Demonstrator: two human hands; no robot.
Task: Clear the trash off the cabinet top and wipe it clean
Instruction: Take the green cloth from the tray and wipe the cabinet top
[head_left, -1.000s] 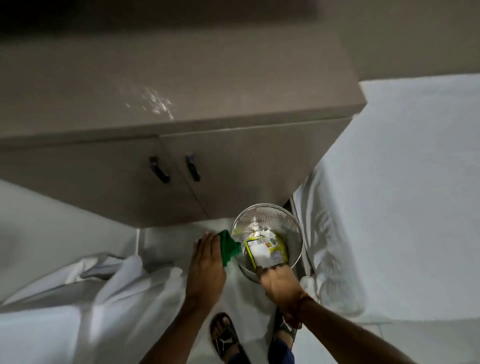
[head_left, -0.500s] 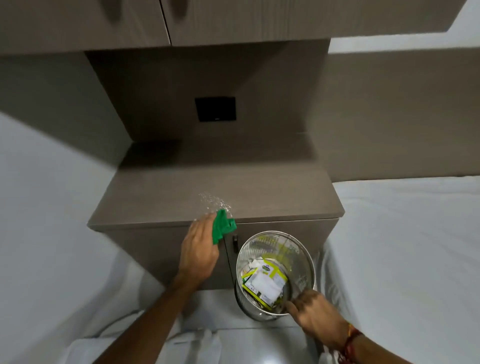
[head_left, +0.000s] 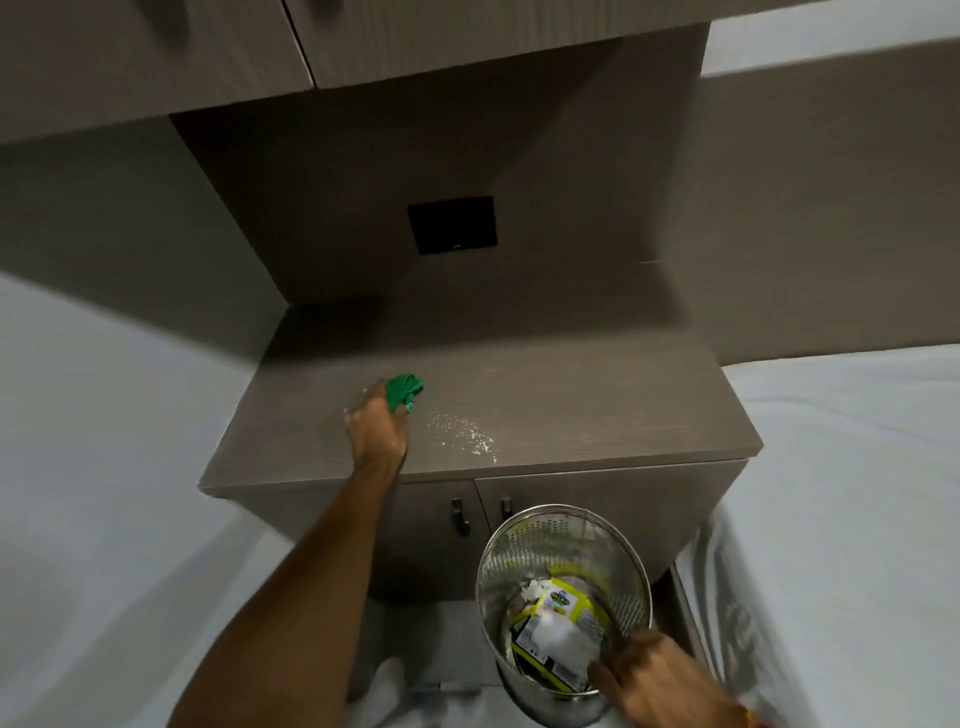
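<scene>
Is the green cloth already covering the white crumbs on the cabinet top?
No. The green cloth in the left hand sits on the cabinet top left of the white crumbs, which lie uncovered.

Nothing can be read for certain. The yellow-green packet (head_left: 558, 618) lying in the metal bin (head_left: 563, 608) carries a blue oval logo and printed panels, all too blurred to make out. The black wall plate (head_left: 452, 224) above the worktop (head_left: 571, 405) bears a tiny mark at its lower right corner, illegible.
</scene>
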